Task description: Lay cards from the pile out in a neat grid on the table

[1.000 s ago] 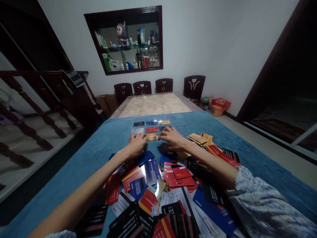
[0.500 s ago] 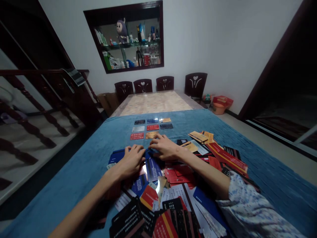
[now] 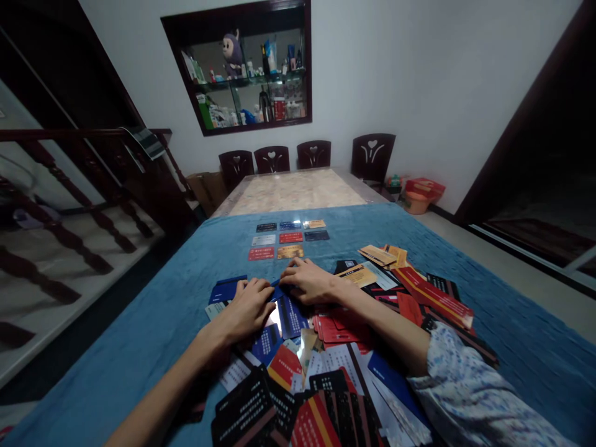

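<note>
My left hand (image 3: 249, 305) rests palm down on the left of a loose heap of bank-style cards, fingers bent but apart over blue cards. Across from it, my right hand (image 3: 306, 282) curls its fingers down on a dark blue card (image 3: 277, 290) at the heap's far edge; its fingertips are partly hidden. Another blue card (image 3: 293, 315) lies just below the right hand. Beyond the hands, cards lie spaced in rows of three, the nearest row with only a red card (image 3: 261, 253) and a gold card (image 3: 290, 251).
Black cards (image 3: 244, 406), red cards (image 3: 342, 328) and white cards overlap close to me. Yellow cards (image 3: 378, 255) sit at the heap's right. A blue cloth (image 3: 186, 279) covers the near table; the bare marble top (image 3: 298, 189) and chairs (image 3: 372, 155) are beyond.
The view has shifted slightly, so the scene sits a little further right. Both hands stay over the same blue cards; my right hand has drawn back slightly from the gold card.
</note>
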Demonstrator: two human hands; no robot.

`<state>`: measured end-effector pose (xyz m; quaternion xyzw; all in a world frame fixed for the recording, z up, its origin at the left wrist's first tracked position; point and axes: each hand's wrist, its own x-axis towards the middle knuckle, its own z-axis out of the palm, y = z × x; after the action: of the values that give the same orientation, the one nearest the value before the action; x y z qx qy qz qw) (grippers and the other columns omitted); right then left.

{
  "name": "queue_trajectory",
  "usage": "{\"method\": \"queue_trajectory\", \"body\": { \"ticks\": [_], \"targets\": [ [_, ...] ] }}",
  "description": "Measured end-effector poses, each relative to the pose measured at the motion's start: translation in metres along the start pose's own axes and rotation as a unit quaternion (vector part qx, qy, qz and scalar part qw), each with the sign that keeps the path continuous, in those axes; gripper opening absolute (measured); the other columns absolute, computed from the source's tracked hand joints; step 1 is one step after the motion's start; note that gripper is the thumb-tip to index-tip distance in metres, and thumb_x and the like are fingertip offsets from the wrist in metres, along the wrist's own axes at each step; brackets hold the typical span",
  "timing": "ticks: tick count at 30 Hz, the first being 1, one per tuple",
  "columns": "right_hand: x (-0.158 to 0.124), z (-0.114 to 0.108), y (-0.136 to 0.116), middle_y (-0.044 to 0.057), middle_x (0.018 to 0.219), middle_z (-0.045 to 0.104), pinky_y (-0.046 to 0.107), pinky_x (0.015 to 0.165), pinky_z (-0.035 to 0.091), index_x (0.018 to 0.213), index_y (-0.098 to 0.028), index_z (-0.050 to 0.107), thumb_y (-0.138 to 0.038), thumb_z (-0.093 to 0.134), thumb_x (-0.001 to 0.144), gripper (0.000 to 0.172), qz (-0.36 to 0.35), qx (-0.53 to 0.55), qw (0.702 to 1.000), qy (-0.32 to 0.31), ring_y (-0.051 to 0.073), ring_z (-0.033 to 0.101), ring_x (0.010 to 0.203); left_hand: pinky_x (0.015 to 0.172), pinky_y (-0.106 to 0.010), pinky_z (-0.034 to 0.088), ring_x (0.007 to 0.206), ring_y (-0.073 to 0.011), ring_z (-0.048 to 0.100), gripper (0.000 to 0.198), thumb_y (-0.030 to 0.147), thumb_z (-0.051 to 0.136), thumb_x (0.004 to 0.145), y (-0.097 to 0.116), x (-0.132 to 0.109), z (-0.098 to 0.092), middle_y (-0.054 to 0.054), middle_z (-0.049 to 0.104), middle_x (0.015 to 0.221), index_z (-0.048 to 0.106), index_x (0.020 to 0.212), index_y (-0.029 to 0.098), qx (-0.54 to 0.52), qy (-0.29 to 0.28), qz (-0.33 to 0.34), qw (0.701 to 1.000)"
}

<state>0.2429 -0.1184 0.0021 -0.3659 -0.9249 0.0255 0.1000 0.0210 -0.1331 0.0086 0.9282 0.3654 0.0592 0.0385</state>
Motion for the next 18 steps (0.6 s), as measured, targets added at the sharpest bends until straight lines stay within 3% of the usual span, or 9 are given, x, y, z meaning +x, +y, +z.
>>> {"method": "queue_trajectory", "body": {
  "ticks": [8, 18],
  "targets": [
    [-0.001, 0.005, 0.006, 0.01, 0.121, 0.067, 0.041, 0.083, 0.041, 0.122, -0.022, 0.066, -0.012, 0.057, 0.079, 0.045, 0.006, 0.009, 1.0, 0.011, 0.03, 0.048, 0.113, 0.09, -0.043, 0.041, 0.1, -0.0241, 0.059, 0.026, 0.024, 0.044, 0.097, -0.005, -0.001, 0.004, -0.011, 0.068, 0.11, 0.068, 0.107, 0.017, -0.014, 0.036, 0.019, 0.999],
    [0.003, 0.01, 0.01, 0.008, 0.103, 0.072, 0.033, 0.077, 0.037, 0.109, -0.023, 0.072, -0.017, 0.053, 0.093, 0.026, 0.027, 0.018, 0.994, 0.1, 0.023, 0.051, 0.101, 0.076, -0.029, 0.046, 0.081, -0.017, 0.065, 0.027, 0.017, 0.044, 0.095, -0.017, 0.003, 0.003, -0.007, 0.073, 0.092, 0.071, 0.094, 0.016, -0.078, 0.109, 0.045, 0.99]
  ]
}}
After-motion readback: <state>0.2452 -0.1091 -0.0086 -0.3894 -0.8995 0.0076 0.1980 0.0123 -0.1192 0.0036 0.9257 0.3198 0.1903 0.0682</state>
